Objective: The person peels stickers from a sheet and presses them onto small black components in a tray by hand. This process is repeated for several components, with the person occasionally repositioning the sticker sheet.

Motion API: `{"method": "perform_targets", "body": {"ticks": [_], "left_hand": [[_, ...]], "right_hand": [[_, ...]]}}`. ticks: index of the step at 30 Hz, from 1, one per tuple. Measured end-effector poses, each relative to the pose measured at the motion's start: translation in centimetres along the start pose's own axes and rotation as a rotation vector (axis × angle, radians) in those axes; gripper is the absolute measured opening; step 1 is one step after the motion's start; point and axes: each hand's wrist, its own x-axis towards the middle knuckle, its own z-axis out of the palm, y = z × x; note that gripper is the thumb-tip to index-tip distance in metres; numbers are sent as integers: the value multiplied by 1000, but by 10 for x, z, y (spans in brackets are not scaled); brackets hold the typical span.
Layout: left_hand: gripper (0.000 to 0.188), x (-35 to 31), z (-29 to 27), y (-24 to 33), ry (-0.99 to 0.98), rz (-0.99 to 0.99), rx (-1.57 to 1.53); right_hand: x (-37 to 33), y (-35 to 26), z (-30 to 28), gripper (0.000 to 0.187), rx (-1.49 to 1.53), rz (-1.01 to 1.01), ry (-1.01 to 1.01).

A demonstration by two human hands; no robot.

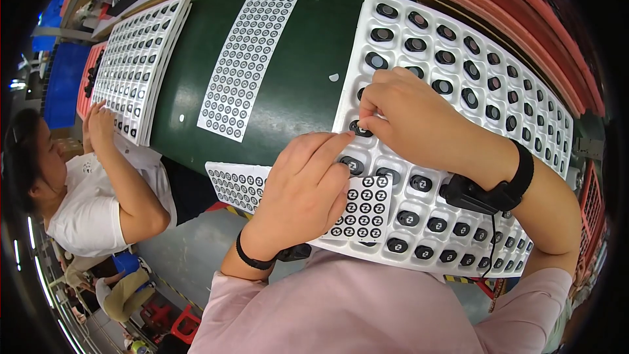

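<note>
A white moulded tray holds many small black oval parts in rows of pockets. My right hand is over its left side, thumb and index pinched together at one black part; anything between the fingertips is too small to make out. The index finger of my left hand reaches to the same part. Its other fingers are curled over a white sheet of round black stickers, which extends past the tray's near left edge. Nearer parts, such as one black part, bear a round mark; several farther ones show plain ovals.
Another sticker sheet lies on the green table. At left, a co-worker reaches over stacked white trays. Red trays are stacked at the far right. A black wrist strap with a cable is on my right wrist.
</note>
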Motion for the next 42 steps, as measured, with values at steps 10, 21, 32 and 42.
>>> {"method": "perform_targets", "body": {"ticks": [10, 21, 32, 42], "left_hand": [[17, 2, -3, 1, -51, 11, 59], [14, 7, -5, 7, -95, 8, 132], [14, 7, -5, 10, -105, 6, 166], [18, 3, 1, 4, -63, 36, 134]], "right_hand": [[1, -1, -1, 7, -20, 11, -9], [11, 2, -13, 19, -28, -46, -189], [8, 0, -19, 16, 106, 36, -153], [-25, -7, -34, 5, 101, -97, -19]]}}
